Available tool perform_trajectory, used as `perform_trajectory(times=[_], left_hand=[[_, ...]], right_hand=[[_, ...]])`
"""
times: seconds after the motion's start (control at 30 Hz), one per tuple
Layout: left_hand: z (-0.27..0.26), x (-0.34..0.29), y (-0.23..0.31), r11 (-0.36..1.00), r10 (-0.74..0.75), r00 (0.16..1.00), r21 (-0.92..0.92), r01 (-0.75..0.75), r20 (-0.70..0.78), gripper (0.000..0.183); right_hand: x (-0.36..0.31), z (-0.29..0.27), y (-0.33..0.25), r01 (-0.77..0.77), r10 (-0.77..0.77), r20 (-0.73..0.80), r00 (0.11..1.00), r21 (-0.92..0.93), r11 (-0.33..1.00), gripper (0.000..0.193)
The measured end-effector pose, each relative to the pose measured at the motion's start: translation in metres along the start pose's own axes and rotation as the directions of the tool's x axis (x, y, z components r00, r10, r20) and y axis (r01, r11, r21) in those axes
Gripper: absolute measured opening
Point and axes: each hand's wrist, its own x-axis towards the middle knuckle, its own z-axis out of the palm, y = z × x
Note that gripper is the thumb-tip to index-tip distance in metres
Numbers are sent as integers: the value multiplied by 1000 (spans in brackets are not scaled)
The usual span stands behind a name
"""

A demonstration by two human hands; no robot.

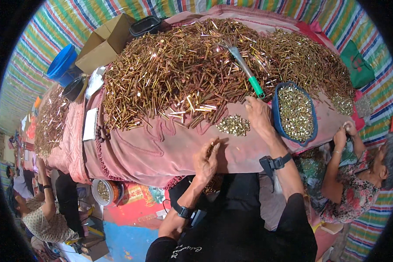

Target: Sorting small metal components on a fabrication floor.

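Note:
My left hand (205, 160) is over the near edge of the pink cloth, fingers curled round something small and brownish that I cannot make out. My right hand (259, 114) reaches over the cloth between a small heap of shiny metal bits (233, 125) and a blue basin (275, 114). Its fingers are bent together; whatever they hold, if anything, is hidden. Just beyond them lies a hand tool with a green handle (255, 86), its metal end on a big pile of thin brass-coloured metal rods (170, 78). More small metal bits (296, 111) fill the basin.
The pink cloth (135, 150) covers the long table. At the back left are a cardboard box (101, 46), a black tray (145, 26) and a blue bucket (62, 61). One person (353, 183) works close on my right, another (41, 209) at the left.

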Motion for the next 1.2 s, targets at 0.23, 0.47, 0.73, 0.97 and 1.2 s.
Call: perform_trajectory(times=[0.23,0.47,0.73,0.97,1.2], left_hand=[[1,-2,-17,968,234,971,79,-237,44,24],[-2,-2,-1,983,172,984,54,-175,51,26],[1,-2,-12,988,151,987,-23,-150,47,26],[2,-2,-12,986,146,989,75,-147,27,25],[6,2,-12,961,223,975,169,-218,-13,25]], right_hand=[[14,5,11,179,-180,9,984,-193,965,15],[16,10,10,105,-113,-49,992,-151,983,18],[28,25,16,-103,98,-86,991,-46,994,29],[-6,4,-2,-373,244,285,927,634,678,56],[-59,3,-67,-183,-48,236,971,852,491,53]])
